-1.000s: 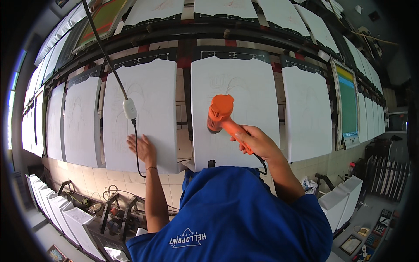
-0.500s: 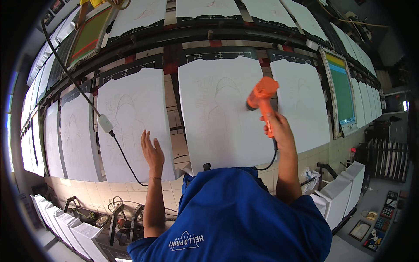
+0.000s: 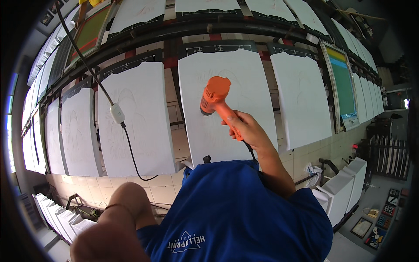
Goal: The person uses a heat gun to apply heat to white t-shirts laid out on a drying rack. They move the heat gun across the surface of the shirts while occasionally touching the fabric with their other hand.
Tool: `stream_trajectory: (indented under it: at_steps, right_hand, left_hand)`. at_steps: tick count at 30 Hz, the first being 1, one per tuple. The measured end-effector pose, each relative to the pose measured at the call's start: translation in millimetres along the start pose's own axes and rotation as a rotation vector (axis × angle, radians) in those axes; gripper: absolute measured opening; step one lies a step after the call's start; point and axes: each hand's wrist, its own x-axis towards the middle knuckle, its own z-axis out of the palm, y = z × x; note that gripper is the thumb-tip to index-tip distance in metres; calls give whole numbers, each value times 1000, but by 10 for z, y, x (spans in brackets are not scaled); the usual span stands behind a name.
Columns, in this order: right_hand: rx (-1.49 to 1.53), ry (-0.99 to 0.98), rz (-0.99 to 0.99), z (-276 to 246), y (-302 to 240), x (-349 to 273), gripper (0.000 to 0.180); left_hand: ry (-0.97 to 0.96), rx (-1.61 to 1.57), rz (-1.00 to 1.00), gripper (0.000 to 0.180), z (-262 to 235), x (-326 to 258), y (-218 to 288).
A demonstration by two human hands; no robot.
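My right hand [image 3: 249, 130] is wrapped round the handle of an orange heat gun [image 3: 217, 92]. Its dark nozzle points down and left over a white cloth panel [image 3: 227, 142] on the middle board. Faint outline drawing shows on that cloth, partly hidden by the gun. The cord runs from the handle down behind my forearm. My left hand [image 3: 107, 244] is raised close to the camera at the lower left, blurred, with its fingers not distinguishable. It appears to touch none of the boards.
White-covered boards [image 3: 135, 118] stand in a row on both sides. A black cable with a white inline box [image 3: 117, 113] hangs over the left board. Framed screens [image 3: 340, 94] lean at right and far left. A dark rail [image 3: 209, 29] runs behind.
My right hand has carried the heat gun leftward across the middle board. My left hand has drawn back from the left board and up toward the camera. The hanging cable has shifted right.
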Motion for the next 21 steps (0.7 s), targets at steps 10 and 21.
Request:
stream_trajectory:
  at_steps: [10, 21]
  right_hand:
    - [-42, 446, 27, -920, 149, -432, 41]
    - [19, 192, 5, -378, 167, -269, 46]
  left_hand:
    - [-155, -87, 62, 36, 527, 291, -223]
    - [194, 155, -25, 28, 760, 57, -276]
